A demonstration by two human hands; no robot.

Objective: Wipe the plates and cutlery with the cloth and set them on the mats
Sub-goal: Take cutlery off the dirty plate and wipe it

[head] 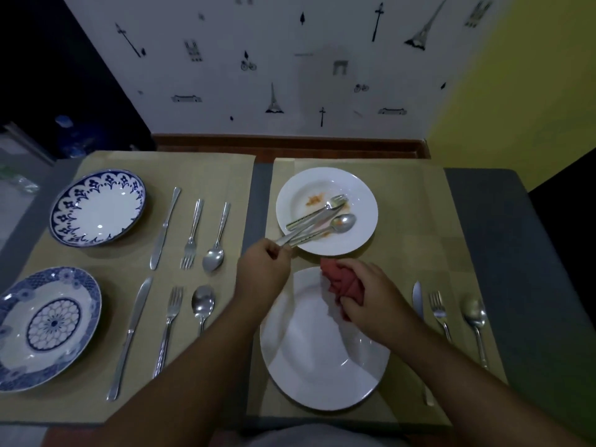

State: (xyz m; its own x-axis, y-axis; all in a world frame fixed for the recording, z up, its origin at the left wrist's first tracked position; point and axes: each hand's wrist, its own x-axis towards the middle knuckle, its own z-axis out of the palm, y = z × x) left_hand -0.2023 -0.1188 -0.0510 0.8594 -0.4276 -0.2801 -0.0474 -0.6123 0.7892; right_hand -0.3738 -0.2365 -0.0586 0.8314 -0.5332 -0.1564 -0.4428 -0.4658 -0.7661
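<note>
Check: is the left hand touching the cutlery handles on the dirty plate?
Touching. Head view shows the left hand pinching the cutlery handles where they overhang the dirty plate rim.

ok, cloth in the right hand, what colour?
Red, a muted brick shade. The cloth is bunched in the right hand over the near white plate; head view.

Head-worn view, down over table (503,221)
</note>
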